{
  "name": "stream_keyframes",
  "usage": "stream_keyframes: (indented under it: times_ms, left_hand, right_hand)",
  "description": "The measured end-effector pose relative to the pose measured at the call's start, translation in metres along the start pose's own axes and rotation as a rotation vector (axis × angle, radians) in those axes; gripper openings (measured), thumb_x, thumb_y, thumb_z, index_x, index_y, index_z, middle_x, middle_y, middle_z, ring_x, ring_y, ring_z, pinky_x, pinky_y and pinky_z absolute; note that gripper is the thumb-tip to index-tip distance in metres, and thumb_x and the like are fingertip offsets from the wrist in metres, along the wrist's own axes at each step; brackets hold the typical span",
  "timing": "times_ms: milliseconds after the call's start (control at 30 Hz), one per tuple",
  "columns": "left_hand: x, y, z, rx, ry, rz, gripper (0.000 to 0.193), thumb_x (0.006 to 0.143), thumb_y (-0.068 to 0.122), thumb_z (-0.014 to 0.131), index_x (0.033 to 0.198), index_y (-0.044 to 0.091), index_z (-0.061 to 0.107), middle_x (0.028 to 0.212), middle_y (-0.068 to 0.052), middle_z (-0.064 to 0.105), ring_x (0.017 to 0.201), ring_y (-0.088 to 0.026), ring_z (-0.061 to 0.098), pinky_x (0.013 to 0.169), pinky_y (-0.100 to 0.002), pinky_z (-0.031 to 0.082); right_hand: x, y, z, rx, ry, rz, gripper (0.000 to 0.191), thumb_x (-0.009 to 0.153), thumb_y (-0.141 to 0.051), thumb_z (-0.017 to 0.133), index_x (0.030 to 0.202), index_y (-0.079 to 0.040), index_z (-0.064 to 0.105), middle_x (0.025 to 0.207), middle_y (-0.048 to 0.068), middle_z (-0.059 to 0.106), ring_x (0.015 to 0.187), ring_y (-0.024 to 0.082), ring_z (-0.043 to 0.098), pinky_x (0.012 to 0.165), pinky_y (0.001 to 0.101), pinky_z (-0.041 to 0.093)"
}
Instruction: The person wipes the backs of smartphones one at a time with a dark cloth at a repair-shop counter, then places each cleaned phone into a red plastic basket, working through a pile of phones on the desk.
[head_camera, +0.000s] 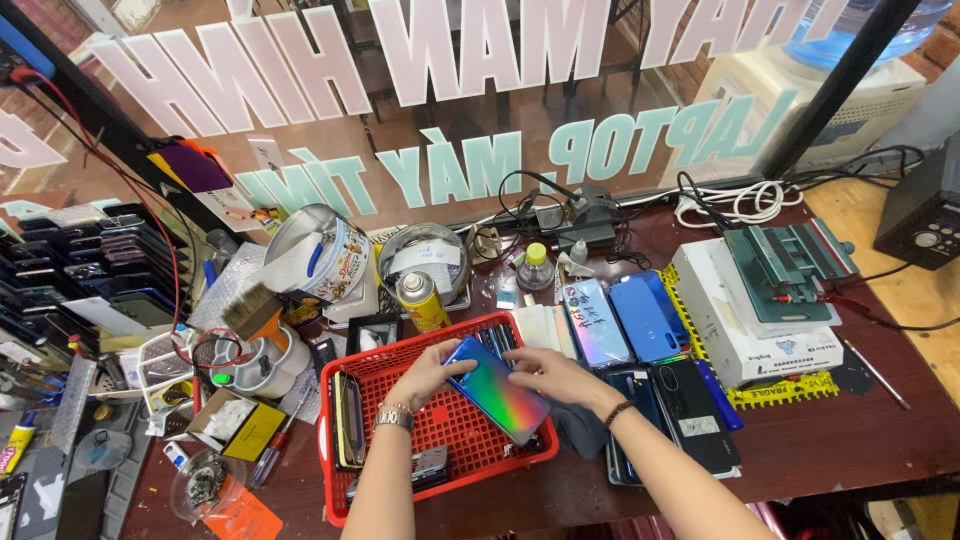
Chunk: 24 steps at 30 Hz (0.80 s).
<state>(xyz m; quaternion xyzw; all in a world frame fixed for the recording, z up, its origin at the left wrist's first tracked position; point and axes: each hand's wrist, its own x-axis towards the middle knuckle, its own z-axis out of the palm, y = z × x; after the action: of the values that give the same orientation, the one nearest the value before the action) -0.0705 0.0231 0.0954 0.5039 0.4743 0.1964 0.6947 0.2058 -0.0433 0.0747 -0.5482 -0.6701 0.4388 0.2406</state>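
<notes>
Centre of frame: we hold a phone (497, 388) w/ both hands over a red basket (340, 470). It lies tilted, glossy rainbow back up, its lower right end at the basket's right rim. Left hand (428, 375) has fingers curled round the upper left end; right hand (552, 374) pinches the right edge w/ fingertips. Both are closed on the phone, neither open.

We judge it light, stiff, slick & fragile, prob. glass-backed, so best held by the long side edges, not the flat face.

Right of the basket: more phones (625, 320) in a row, blue & dark. Upper left of the basket: a spray can (421, 301), a brush (253, 312). Far right: a green jig (786, 262) on a white box.
</notes>
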Motion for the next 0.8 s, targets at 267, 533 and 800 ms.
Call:
stream_keyframes:
  times_ms: [267,533,800]
  left_hand:
    - [0.040,-0.090,0.022,0.069,0.492,0.065,0.064,0.097,0.020,0.063,0.154,0.006,0.039,0.142,-0.017,0.065,0.127,-0.027,0.066,0.104,-0.038,0.053]
    - [0.045,-0.098,0.046,-0.110,0.197,-0.174,0.062,0.103,0.033,0.036,0.162,0.017,0.024,0.163,-0.009,0.038,0.146,-0.024,0.042,0.113,-0.041,0.043]
    - [0.070,-0.098,0.046,0.340,0.513,-0.173,0.053,0.102,0.040,0.042,0.143,0.010,0.057,0.145,-0.018,0.057,0.135,-0.034,0.053,0.114,-0.044,0.040]
  right_hand:
    - [0.027,-0.026,0.093,-0.082,0.266,0.129,0.055,0.082,-0.007,0.076,0.132,-0.005,0.054,0.092,0.016,0.070,0.090,0.034,0.070,0.080,0.0420,0.056]
    - [0.040,-0.020,0.117,-0.399,0.279,0.107,0.040,0.090,0.000,0.061,0.128,-0.006,0.050,0.126,0.021,0.056,0.115,0.040,0.060,0.089,0.0454,0.054]
    - [0.041,-0.024,0.059,-0.161,0.344,0.261,0.047,0.089,-0.022,0.071,0.131,-0.007,0.057,0.108,0.017,0.068,0.102,0.035,0.067,0.090,0.0439,0.054]
